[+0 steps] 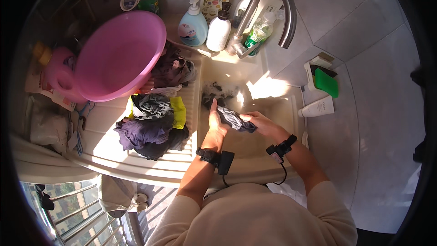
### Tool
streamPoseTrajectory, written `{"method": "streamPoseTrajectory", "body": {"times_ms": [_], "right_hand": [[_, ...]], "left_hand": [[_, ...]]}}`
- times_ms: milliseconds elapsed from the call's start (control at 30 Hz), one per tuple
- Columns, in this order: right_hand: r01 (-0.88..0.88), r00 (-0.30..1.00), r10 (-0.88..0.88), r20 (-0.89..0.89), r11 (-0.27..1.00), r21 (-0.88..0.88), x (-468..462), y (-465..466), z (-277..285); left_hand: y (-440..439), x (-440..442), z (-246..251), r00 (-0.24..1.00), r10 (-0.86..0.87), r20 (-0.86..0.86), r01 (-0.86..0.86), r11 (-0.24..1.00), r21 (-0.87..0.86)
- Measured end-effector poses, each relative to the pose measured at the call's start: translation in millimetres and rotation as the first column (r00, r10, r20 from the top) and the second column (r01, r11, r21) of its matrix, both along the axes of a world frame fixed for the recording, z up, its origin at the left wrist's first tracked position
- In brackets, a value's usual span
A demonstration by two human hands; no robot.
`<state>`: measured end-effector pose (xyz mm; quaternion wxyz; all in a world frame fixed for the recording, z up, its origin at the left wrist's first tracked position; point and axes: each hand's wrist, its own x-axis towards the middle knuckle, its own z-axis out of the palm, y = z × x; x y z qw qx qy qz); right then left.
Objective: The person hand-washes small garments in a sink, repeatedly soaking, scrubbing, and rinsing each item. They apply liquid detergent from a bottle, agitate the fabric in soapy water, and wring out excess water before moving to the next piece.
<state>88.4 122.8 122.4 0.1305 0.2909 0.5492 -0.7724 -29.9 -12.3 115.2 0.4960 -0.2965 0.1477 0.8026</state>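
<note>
Over the laundry sink (273, 143), a bunched grey and dark cloth (234, 119) stretches between my two hands. My left hand (216, 120) grips its left end with the thumb pointing up. My right hand (262, 123) closes around the other end, fingers curled over the fabric. Below and beyond them, a dark wet cloth (213, 99) lies in sudsy water in the sink. On the ribbed washboard to the left sits a heap of damp clothes: a purple-grey garment (146, 133), a black-and-white patterned one (152, 106) and a bright yellow one (178, 112).
A pink plastic basin (119, 54) leans tilted at the back left, beside more dark clothes (172, 70). Pump bottles (193, 24) crowd the rear ledge. The curved metal faucet (288, 17) arches above the sink. At right are a green sponge (326, 82) and a white tube (317, 107).
</note>
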Motion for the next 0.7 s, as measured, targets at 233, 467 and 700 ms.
{"method": "streamPoseTrajectory", "body": {"times_ms": [233,467,700], "right_hand": [[0.134,0.983,-0.072,-0.17,0.911,0.39,-15.2,5.1,67.4],[0.416,0.813,0.385,-0.438,0.143,0.898,-32.4,-79.2,53.1],[0.417,0.828,0.438,-0.35,-0.061,0.907,-43.6,-68.1,57.6]], "left_hand": [[4.3,16.0,-19.4,0.981,0.098,-0.167,-0.136,0.963,-0.234],[10.2,34.4,-35.8,0.956,-0.105,-0.274,0.157,0.972,0.175],[15.9,44.5,-17.6,0.999,0.034,-0.016,-0.03,0.976,0.214]]}}
